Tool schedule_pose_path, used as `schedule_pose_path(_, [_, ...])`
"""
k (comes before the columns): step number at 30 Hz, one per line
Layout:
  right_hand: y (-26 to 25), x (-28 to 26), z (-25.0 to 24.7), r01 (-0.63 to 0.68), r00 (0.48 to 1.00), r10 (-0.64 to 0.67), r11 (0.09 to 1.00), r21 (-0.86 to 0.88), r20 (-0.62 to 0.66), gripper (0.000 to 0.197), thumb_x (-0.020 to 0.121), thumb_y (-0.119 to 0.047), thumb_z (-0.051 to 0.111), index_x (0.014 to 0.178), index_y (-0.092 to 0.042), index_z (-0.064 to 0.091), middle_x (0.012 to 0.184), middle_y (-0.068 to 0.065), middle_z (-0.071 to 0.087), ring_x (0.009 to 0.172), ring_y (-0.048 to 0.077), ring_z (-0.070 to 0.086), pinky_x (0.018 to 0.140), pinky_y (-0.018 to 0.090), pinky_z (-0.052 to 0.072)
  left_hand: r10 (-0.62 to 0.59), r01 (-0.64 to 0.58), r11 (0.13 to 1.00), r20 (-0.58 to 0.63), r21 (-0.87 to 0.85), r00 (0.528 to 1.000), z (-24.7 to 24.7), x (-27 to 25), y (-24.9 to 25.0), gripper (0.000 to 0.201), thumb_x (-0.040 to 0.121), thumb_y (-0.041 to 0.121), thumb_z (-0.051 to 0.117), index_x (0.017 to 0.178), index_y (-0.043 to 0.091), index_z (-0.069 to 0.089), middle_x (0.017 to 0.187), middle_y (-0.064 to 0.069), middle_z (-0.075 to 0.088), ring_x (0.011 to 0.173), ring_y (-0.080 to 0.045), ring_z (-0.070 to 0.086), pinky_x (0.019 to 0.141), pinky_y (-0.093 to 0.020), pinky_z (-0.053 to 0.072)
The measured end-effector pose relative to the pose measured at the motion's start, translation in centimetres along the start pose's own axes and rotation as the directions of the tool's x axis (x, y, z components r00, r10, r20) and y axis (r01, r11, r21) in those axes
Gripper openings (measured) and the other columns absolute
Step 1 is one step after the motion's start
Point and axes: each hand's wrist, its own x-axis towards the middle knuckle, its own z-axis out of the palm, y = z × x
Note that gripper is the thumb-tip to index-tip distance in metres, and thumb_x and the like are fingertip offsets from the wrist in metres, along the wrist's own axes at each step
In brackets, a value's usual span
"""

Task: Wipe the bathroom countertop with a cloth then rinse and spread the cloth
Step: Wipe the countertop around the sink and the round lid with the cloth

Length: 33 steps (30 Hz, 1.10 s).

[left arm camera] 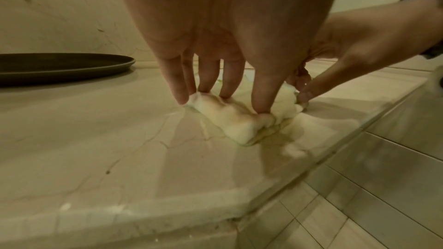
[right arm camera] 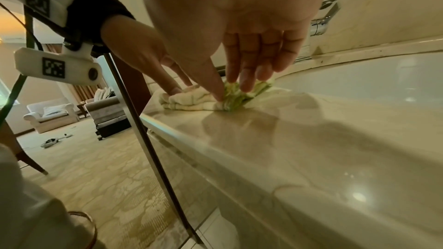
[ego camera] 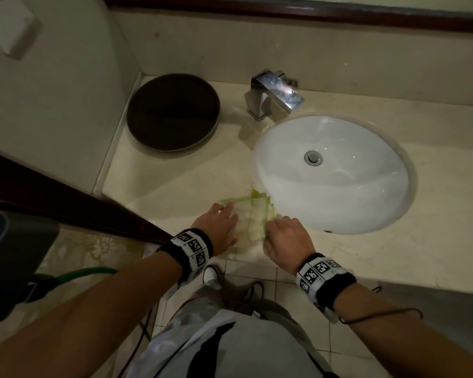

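A pale, green-edged cloth (ego camera: 250, 214) lies bunched in pleats on the beige countertop (ego camera: 175, 181), just left of the sink's front rim. My left hand (ego camera: 219, 225) presses its straight fingers (left arm camera: 179, 94) and thumb down on the pale rolled end of the cloth (left arm camera: 230, 120). My right hand (ego camera: 281, 236) is at the other end. In the right wrist view its thumb and fingertips (right arm camera: 244, 86) pinch the green folds of the cloth (right arm camera: 191, 101). The two hands are a few centimetres apart.
The white oval sink (ego camera: 339, 203) is right of the cloth, with a chrome faucet (ego camera: 277, 91) behind it. A dark round tray (ego camera: 172, 113) sits at the back left corner. The counter's front edge runs just under my wrists, with tiled floor below.
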Motion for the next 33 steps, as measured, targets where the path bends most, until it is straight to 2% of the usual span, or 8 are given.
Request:
schedule_pose_path(5, [-0.8,0.8,-0.8,-0.136,0.987,0.122,0.982,0.133,0.109,0.018,0.087,-0.032,0.056,0.091,-0.017,0.066,0.089,0.006,0.067,0.086,0.028,0.061,0.077,0.033,0.041,0.018,-0.019,0.998,-0.009,-0.054,1.000,-0.1,0.0,-0.3,0.065,0.096,0.046,0.045,0.149,0.014,0.024,0.159,-0.010,0.010,0.140,-0.033,0.017,0.110,-0.038,0.034])
schedule_pose_path(8, [-0.7,1.1,-1.2,-0.270,0.947,0.207,0.927,0.260,0.246,0.016,0.089,-0.037,0.057,0.090,-0.023,0.065,0.095,0.003,0.067,0.090,0.026,0.062,0.072,0.029,0.042,0.021,-0.021,0.998,0.003,-0.065,1.000,0.0,0.1,-0.5,0.065,0.095,0.046,0.045,0.149,0.014,0.025,0.159,-0.010,0.010,0.140,-0.032,0.017,0.108,-0.039,0.037])
schedule_pose_path(13, [0.3,0.4,-1.8,-0.290,0.895,0.211,0.945,0.153,0.394,0.020,0.089,-0.042,0.058,0.080,-0.024,0.056,0.086,-0.002,0.051,0.091,0.023,0.060,0.071,0.025,0.038,0.030,-0.030,0.996,-0.001,-0.088,1.000,0.2,0.4,-0.8,0.067,0.094,0.049,0.046,0.148,0.015,0.027,0.159,-0.010,0.013,0.140,-0.032,0.018,0.108,-0.043,0.038])
schedule_pose_path(17, [-0.1,0.6,-2.1,-0.293,0.862,0.222,0.952,0.090,0.456,0.024,0.089,-0.042,0.055,0.080,-0.022,0.045,0.098,0.004,0.059,0.096,0.027,0.060,0.074,0.028,0.041,0.031,-0.032,0.993,-0.011,-0.110,0.999,0.2,0.3,-0.7,0.065,0.094,0.047,0.048,0.146,0.014,0.029,0.159,-0.011,0.013,0.141,-0.031,0.017,0.107,-0.042,0.038])
schedule_pose_path(20, [-1.0,1.2,-3.3,-0.289,0.866,0.258,0.957,0.009,0.428,0.022,0.089,-0.040,0.053,0.095,-0.019,0.050,0.110,0.006,0.061,0.099,0.028,0.060,0.080,0.032,0.044,0.027,-0.029,0.993,-0.016,-0.114,1.000,0.2,0.2,-0.7,0.065,0.094,0.046,0.048,0.146,0.014,0.028,0.159,-0.010,0.011,0.141,-0.031,0.016,0.108,-0.041,0.038])
schedule_pose_path(25, [-2.4,2.0,-2.9,-0.071,0.995,0.073,0.997,-0.030,0.075,0.036,0.087,-0.033,0.048,0.116,-0.012,0.056,0.118,0.011,0.060,0.104,0.030,0.056,0.084,0.038,0.046,0.036,-0.038,0.995,-0.023,-0.096,0.999,0.3,0.0,-0.7,0.066,0.095,0.047,0.045,0.148,0.014,0.024,0.160,-0.011,0.009,0.142,-0.031,0.014,0.109,-0.042,0.036])
schedule_pose_path(29, [-3.3,2.2,-0.1,0.045,0.979,-0.049,0.999,0.025,0.195,0.060,0.091,-0.031,0.040,0.143,-0.001,0.038,0.152,0.022,0.032,0.141,0.039,0.029,0.111,0.052,0.034,0.046,-0.048,0.997,-0.033,-0.061,0.998,0.5,-0.2,-1.0,0.066,0.097,0.048,0.040,0.150,0.015,0.020,0.160,-0.011,0.007,0.143,-0.031,0.014,0.109,-0.042,0.037])
schedule_pose_path(33, [-3.2,1.6,1.7,0.024,0.970,-0.029,0.999,0.024,0.242,0.061,0.093,-0.032,0.031,0.139,0.005,0.044,0.149,0.025,0.037,0.139,0.040,0.035,0.104,0.054,0.041,0.050,-0.054,0.996,-0.064,-0.065,0.997,0.9,-0.7,-1.1,0.066,0.097,0.049,0.038,0.151,0.016,0.019,0.161,-0.010,0.006,0.144,-0.029,0.013,0.109,-0.043,0.034])
